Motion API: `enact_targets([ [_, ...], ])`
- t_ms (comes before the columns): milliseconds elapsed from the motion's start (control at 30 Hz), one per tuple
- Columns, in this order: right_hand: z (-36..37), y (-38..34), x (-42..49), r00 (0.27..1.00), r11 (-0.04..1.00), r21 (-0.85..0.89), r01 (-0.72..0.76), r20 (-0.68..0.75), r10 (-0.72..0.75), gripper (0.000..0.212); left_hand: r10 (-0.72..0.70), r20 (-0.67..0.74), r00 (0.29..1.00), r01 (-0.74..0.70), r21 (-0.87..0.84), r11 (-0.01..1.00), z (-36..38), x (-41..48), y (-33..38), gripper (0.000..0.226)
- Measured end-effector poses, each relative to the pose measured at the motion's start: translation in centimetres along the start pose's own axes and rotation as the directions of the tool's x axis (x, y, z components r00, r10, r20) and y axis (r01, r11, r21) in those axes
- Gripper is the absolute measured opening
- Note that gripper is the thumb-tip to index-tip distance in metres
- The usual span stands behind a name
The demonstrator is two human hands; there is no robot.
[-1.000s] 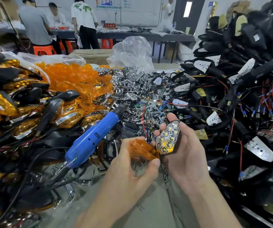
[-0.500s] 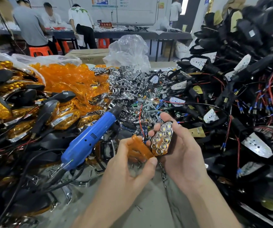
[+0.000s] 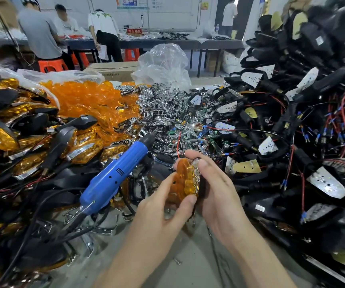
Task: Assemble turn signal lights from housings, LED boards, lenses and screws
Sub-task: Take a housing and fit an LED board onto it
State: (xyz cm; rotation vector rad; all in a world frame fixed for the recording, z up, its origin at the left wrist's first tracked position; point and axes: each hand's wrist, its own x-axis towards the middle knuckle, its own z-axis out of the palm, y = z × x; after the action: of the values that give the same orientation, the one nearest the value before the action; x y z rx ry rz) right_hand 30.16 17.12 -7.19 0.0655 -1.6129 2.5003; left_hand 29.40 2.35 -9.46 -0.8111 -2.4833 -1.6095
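My left hand [image 3: 163, 206] pinches an amber lens [image 3: 183, 176] between thumb and fingers, and the lens lies against the chrome reflector face of a black housing [image 3: 196, 173]. My right hand [image 3: 217, 190] grips that housing from the right, fingers curled over its top and a red wire rising behind them. A blue electric screwdriver [image 3: 113, 179] lies on the pile just left of my hands.
Finished amber lights [image 3: 22, 142] are heaped at the left, loose amber lenses [image 3: 88, 100] behind them, chrome reflectors [image 3: 165, 109] in the middle, black wired housings with LED boards [image 3: 292, 121] piled high at the right. People work at a far table [image 3: 167, 42].
The amber lens in my left hand has moved right and now covers the reflector that my right hand holds. Both hands have come together and turned the part edge-on.
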Motion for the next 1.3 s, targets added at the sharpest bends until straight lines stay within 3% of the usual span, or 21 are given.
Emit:
enact_targets([
  [467, 0.3, 0.5, -0.1, 1.0, 1.0, -0.017, 0.011, 0.008, -0.011, 0.036, 0.028, 0.055, 0.998, -0.028, 0.005, 1.0, -0.1, 0.1, 0.0, 0.053],
  [833, 1.1, 0.2, -0.7, 0.981, 0.931, -0.315, 0.185, -0.005, -0.196, 0.02, -0.004, 0.078, 0.997, 0.006, -0.033, 0.999, 0.0, -0.1, 0.2, 0.053],
  [1167, 1.2, 0.2, -0.4, 0.991, 0.971, -0.226, 0.074, -0.09, -0.097, 0.035, -0.045, 0.09, 0.995, 0.056, -0.121, 0.991, 0.1, 0.3, 0.7, 0.051],
  [1300, 1.6, 0.0, 0.1, 0.99, 0.999, -0.038, -0.001, -0.144, -0.005, 0.037, -0.027, 0.05, 0.998, 0.025, 0.044, 0.999, 0.6, 0.9, 0.7, 0.061],
])
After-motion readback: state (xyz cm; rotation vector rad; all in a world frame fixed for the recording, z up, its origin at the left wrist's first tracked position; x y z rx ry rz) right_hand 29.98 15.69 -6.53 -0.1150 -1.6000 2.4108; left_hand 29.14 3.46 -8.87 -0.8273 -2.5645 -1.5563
